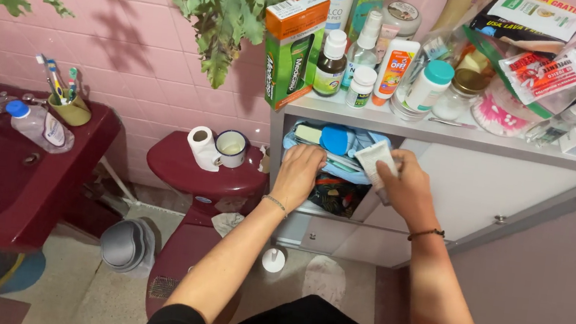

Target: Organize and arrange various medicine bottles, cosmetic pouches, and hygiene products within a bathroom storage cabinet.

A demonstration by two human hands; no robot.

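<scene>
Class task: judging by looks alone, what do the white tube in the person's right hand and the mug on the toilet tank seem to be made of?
White tube: likely soft plastic with a matte finish; it looks flat and flexible in the right hand.
Mug: probably enamelled metal or glazed ceramic; glossy white with a thin dark rim.

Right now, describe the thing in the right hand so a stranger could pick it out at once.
Find the white cabinet beside the dark red toilet. At its open shelf, the right hand grips a white squeeze tube. It alone is pale and flat, unlike the blue items behind it.
</scene>
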